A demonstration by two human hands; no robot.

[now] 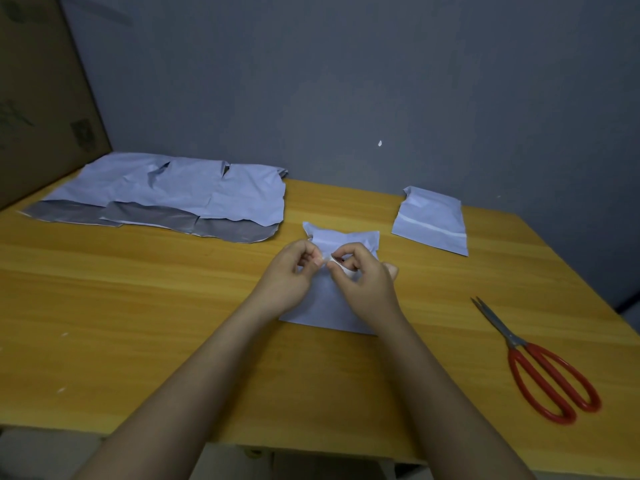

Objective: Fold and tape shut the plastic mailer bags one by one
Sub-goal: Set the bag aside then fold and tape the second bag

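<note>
A pale blue plastic mailer bag lies flat on the wooden table in front of me, its top edge folded over. My left hand and my right hand hover over its upper part. Both pinch a small pale strip of tape between thumb and fingertips. A roll-like white object sits partly hidden in my right palm. Several unfolded mailer bags lie overlapped at the back left, grey insides showing. One folded bag with a white tape strip rests at the back right.
Red-handled scissors lie shut on the table at the right, blades pointing away. A large cardboard box stands at the far left. A grey wall runs close behind the table. The table's front edge is near my elbows.
</note>
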